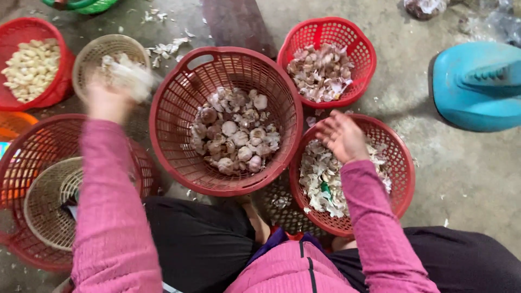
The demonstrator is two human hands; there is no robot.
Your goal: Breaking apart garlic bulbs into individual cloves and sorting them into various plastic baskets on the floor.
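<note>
My left hand (108, 100) sits over the small tan basket (92, 54), blurred; I cannot tell its grip or contents. My right hand (341, 135) hovers fingers spread, holding nothing, above the red basket of garlic skins (401, 179). Garlic bulbs (236, 133) lie in the large red basket (179, 103) between.

Blue plastic stool (477, 87), concrete floor (461, 173)
</note>
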